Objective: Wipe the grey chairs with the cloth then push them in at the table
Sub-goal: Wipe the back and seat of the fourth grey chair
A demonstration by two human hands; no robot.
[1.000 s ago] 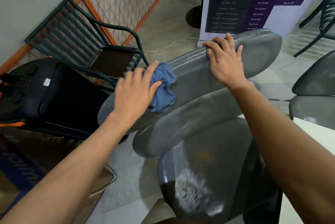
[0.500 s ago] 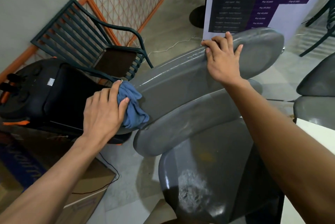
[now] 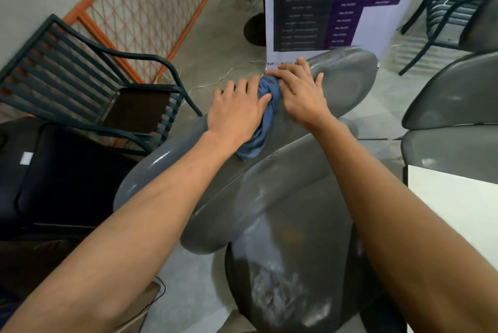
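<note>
**Both hands at the cloth on the chair's top rail**

Nearest me is the seat of the grey chair (image 3: 291,265), scuffed pale in the middle. Beyond it run two long backrest rails, and my forearms cross over both. To the right, near me, is the corner of the white table (image 3: 458,214), and past it a second grey chair (image 3: 452,106) tucked against the table's far edge.

On the upper rail my left hand (image 3: 237,112) lies over the blue cloth (image 3: 262,130), fingers curled, the thumb pinching into the bunched fabric — the loose end trails down the rail towards me. My right hand (image 3: 299,93) sits just to the right of it, fingers fairly straight and spread on the rail, fingertips touching the top of the cloth.

To the left is a black speaker box (image 3: 54,176), and beyond that a dark green slatted chair (image 3: 80,74) against an orange mesh fence (image 3: 140,9). Farthest off stands a purple price banner (image 3: 336,1).
</note>
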